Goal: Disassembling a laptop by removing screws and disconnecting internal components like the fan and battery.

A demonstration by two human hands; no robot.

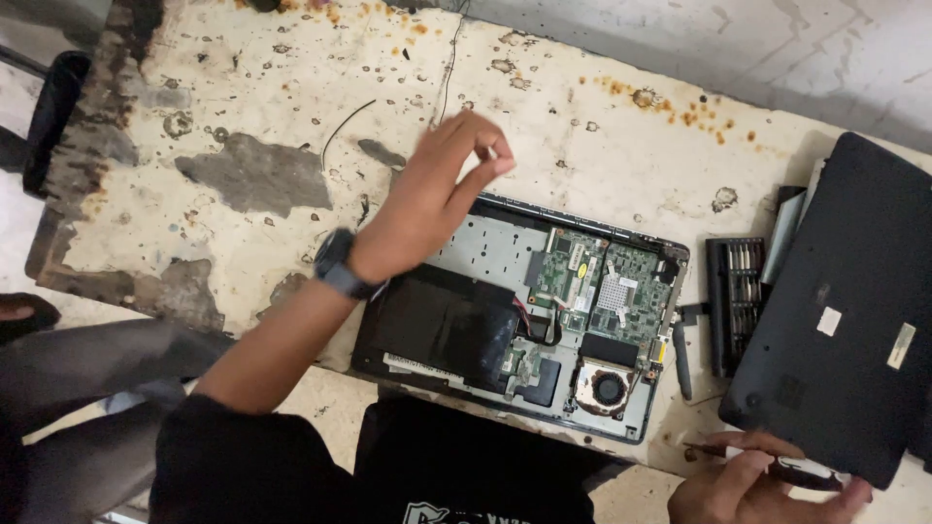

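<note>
While the opened laptop with its bare green circuit boards, flat black battery and small round fan [524, 311] lies in the middle of the frame on the rusty, chipped cream-painted table [243, 116], the left hand [437, 194] hangs above it with thumb and first finger pinched together on something too small to see. The right hand [757, 485], at the lower right, holds a thin dark screwdriver [723, 450] just beside the loose black plastic laptop cover [845, 301]. A black case of screwdriver bits [735, 296] sits between laptop and cover. A tiny part could slip from that pinch and get lost among the boards, I think.
</note>
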